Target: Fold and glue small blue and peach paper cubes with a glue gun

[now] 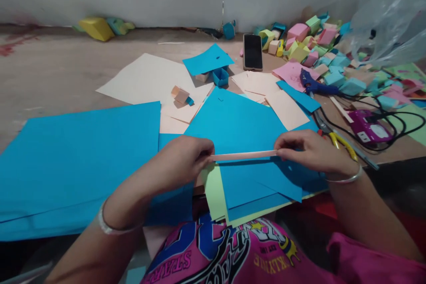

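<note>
A narrow pale pink paper strip is stretched level between my two hands, just above blue paper sheets. My left hand pinches its left end between thumb and fingers. At the other end, my right hand grips it the same way, with the fingers curled. Beneath the strip, more blue sheets and light green sheets overlap near the front edge. Scissors with yellow handles lie beside my right hand, partly hidden by it.
Large blue sheets cover the left side. Beyond my hands are a small pink paper box, a phone and a blue glue gun. A purple power socket with black cables and a heap of colored paper boxes occupy the right.
</note>
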Demonstrator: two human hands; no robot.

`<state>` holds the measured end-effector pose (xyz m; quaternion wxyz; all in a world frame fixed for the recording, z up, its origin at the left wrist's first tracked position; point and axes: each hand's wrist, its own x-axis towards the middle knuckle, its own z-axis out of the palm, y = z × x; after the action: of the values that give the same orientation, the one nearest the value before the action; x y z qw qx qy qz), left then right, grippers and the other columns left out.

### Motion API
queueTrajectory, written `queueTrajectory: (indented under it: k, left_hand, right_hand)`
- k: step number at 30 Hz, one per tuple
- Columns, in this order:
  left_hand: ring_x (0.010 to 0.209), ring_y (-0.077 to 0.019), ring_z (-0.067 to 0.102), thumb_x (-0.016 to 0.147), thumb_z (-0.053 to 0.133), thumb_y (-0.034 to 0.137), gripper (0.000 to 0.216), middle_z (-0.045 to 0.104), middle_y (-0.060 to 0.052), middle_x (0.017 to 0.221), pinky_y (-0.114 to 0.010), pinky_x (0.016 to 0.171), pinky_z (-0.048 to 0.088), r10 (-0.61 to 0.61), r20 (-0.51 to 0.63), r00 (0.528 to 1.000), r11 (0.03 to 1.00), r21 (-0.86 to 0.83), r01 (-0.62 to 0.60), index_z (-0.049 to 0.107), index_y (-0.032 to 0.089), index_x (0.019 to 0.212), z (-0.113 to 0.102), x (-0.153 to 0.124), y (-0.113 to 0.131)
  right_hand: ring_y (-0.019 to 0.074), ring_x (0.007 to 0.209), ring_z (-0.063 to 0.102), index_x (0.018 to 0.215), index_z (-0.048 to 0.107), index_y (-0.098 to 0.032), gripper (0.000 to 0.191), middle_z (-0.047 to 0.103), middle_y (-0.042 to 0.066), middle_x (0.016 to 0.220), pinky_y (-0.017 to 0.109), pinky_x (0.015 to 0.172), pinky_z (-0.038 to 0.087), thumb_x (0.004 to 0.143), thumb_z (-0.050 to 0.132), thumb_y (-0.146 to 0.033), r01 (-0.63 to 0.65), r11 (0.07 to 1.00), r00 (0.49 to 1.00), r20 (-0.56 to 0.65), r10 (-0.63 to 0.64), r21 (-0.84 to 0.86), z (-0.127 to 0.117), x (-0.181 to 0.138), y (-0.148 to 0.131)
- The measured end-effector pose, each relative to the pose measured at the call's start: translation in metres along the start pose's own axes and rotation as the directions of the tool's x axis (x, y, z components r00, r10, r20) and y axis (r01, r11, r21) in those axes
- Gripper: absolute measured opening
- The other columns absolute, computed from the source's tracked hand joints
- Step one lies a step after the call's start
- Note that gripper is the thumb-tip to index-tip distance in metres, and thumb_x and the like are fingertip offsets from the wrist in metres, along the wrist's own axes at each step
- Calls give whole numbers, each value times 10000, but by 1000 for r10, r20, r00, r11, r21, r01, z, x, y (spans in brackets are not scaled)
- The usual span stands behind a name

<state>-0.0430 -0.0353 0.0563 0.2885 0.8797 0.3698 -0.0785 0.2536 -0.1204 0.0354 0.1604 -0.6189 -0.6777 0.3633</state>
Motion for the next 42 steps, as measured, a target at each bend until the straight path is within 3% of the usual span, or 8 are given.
queueTrajectory:
  k: [8, 16, 20, 24, 28, 32, 36, 42]
  left_hand:
    - [613, -151, 530, 906, 412, 247, 187, 623, -19, 733, -254, 523, 337, -111, -25, 994, 981, -163, 105, 578, 188, 967, 2, 13, 2]
    - [566, -181, 515, 891, 460, 253, 169, 635, -45, 681, -273, 482, 225, -183, -141, 973, 954, 213, 211, 619, 200, 914, 19, 20, 12]
    - [823, -263, 555, 897, 538, 244, 173, 646, -102, 845, -320, 585, 319, -58, -297, 953, 929, 334, 161, 682, 190, 817, 22, 19, 16]
    - [884, -245, 539, 930, 523, 188, 187, 625, -104, 944, -335, 642, 358, 129, -287, 949, 911, 413, 1, 705, 185, 974, 33, 17, 23]
    - [833, -235, 559, 937, 497, 130, 385, 634, -89, 954, -337, 581, 360, 159, -180, 971, 848, 529, -41, 552, 169, 1316, 46, 10, 34]
    - [866, -240, 573, 956, 423, 96, 395, 633, -101, 1027, -352, 604, 402, 192, -191, 963, 796, 604, -39, 516, 116, 1339, 55, 5, 40]
    - [874, -242, 574, 933, 443, 77, 389, 635, -101, 1009, -353, 625, 423, 219, -210, 953, 777, 628, -40, 528, 88, 1312, 59, 5, 39]
    - [883, -248, 570, 941, 444, 95, 412, 641, -99, 987, -355, 643, 447, 227, -222, 948, 786, 617, -44, 495, 90, 1350, 58, 5, 36]
  right_hand:
    - [118, 550, 462, 789, 568, -210, 98, 524, -54, 596, 238, 520, 313, 755, 492, -158, -45, 995, 984, -176, 29, -85, 16, 12, 6]
    - [131, 533, 475, 859, 596, -191, 70, 533, -38, 585, 263, 528, 274, 822, 537, -200, -91, 935, 937, -347, -36, -344, 32, 14, 11]
    - [180, 698, 499, 788, 623, -163, 155, 582, 56, 747, 292, 597, 300, 888, 535, -241, -44, 770, 885, -382, -265, -636, 36, 11, 12]
    - [206, 768, 470, 691, 633, -149, 258, 596, 99, 813, 326, 659, 304, 910, 496, -132, -53, 577, 863, -328, -384, -815, 43, 6, 1]
    - [230, 803, 476, 991, 679, -119, 202, 627, 111, 857, 352, 682, 298, 918, 492, -96, -98, 493, 914, -274, -299, -864, 56, -1, -20]
    - [274, 929, 466, 1379, 494, -187, 424, 634, 123, 982, 390, 747, 306, 957, 464, -160, -70, 520, 901, -278, -334, -851, 73, -5, -41]
    - [257, 848, 441, 1377, 496, -250, 419, 622, 94, 887, 399, 732, 297, 966, 449, -183, 57, 552, 903, -193, -384, -832, 85, -2, -51]
    - [257, 809, 438, 1338, 541, -217, 406, 605, 101, 839, 390, 682, 276, 945, 470, -150, -22, 536, 916, -232, -327, -844, 82, -6, -45]
